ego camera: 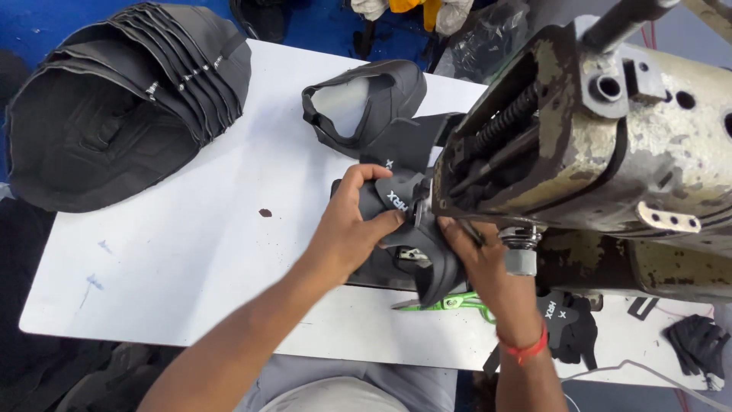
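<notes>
My left hand (351,229) grips a black shoe upper (427,259) with small white markings, pressing it against the needle area of a worn, paint-chipped sewing machine (602,137). Just to the right, my right hand (476,255) holds the same piece from beneath the machine head; a red thread band circles that wrist. Part of the piece is hidden behind the machine.
A nested stack of black shoe uppers (114,107) lies at the far left of the white table (191,252). A single black upper (366,103) sits behind my hands. Green-handled snips (446,304) lie at the front edge; more black pieces (572,324) rest at the right.
</notes>
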